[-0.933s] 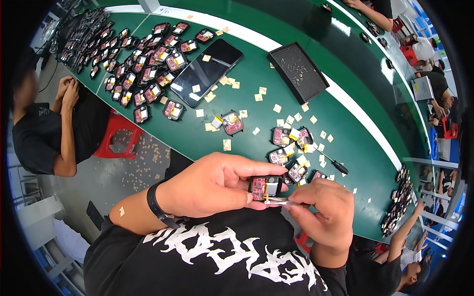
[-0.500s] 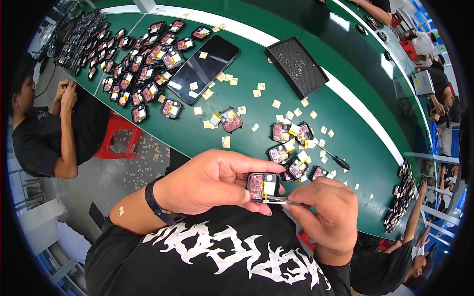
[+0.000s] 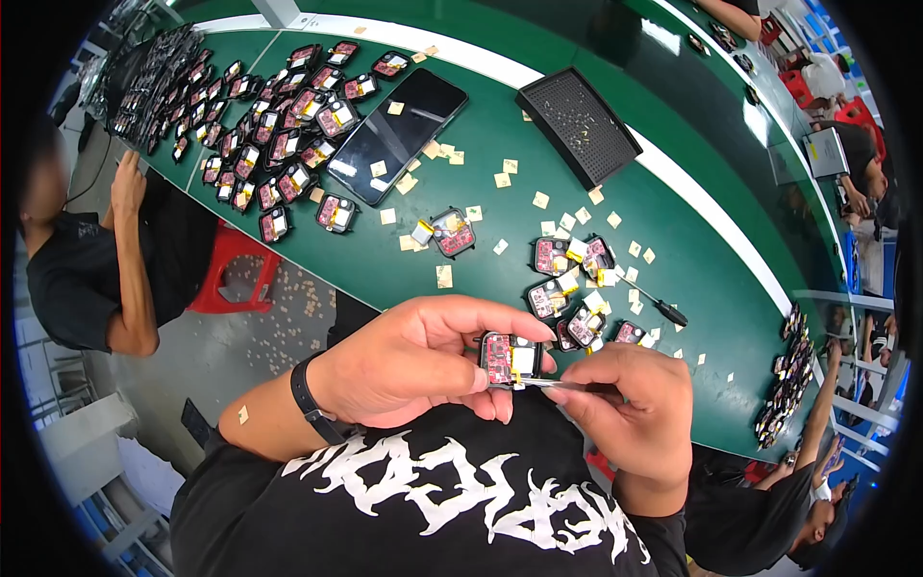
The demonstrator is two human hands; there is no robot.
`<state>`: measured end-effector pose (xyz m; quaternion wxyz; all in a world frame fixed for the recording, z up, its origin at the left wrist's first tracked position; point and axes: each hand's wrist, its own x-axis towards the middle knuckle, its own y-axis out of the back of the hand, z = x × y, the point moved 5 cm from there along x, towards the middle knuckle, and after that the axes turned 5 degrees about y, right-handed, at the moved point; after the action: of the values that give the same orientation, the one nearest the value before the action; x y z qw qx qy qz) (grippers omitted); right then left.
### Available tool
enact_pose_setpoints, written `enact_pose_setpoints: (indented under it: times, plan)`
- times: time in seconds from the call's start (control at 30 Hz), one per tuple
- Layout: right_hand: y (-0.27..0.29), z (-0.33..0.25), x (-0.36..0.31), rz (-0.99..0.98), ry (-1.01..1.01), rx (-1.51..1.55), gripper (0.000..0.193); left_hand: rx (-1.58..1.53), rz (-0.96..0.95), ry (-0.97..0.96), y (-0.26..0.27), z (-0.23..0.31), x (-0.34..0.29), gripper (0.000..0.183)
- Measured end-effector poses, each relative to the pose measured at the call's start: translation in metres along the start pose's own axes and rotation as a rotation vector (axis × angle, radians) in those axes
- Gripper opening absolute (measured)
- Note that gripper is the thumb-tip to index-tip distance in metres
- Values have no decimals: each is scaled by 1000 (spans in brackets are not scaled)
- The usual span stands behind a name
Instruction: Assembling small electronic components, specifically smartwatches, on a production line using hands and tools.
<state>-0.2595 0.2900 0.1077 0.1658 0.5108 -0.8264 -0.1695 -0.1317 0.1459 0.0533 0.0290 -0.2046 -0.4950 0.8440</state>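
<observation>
Left hand (image 3: 413,361) was clamped around a small black module (image 3: 508,359) with a red circuit board and a yellow part showing, held in the air just above the near edge of the green worktop (image 3: 500,144), close to the person's chest. Right hand (image 3: 625,409) was pinched shut on thin metal tweezers (image 3: 553,384), tips touching the module's lower edge near the yellow part. Whether the tips gripped anything there could not be told. On the worktop just beyond the hands lay a cluster of like modules (image 3: 572,288), scattered small beige paper squares (image 3: 500,180), a dark-handled screwdriver (image 3: 663,310), a black phone (image 3: 399,135) and a black tray (image 3: 577,125); rows of further modules (image 3: 260,125) ran to the far left. Another person sat at left on a red stool (image 3: 231,269). Judged risks: tweezer tips could slip on the board and scratch or short a component, since the module was held unsupported; the thumb covering part of the module might hide the contact point; a loosened part could drop to the floor between worktop and lap.
</observation>
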Motion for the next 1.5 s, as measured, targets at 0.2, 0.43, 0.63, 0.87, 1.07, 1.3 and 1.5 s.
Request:
enact_pose_setpoints:
  times: [0.2,0.43,0.63,0.87,1.07,1.3,1.5]
  plan:
    - [-4,1,-2,26,-76,58,16,-70,24,-2,2,-3,-2,51]
    - [-10,-3,0,48,-62,11,15,-72,64,-80,3,-3,-2,57]
    - [-10,-8,2,74,-10,27,16,-62,85,-117,-1,2,-5,57]
    - [-14,-8,0,86,-39,44,16,-38,114,-127,1,2,-7,59]
    - [-15,-7,-1,95,-23,60,17,-19,119,-135,0,2,-6,59]
    - [-11,-18,3,-60,1,-57,21,10,140,-150,2,1,-5,58]
    - [0,-25,-4,-80,137,-324,27,1,151,-141,2,2,-6,58]
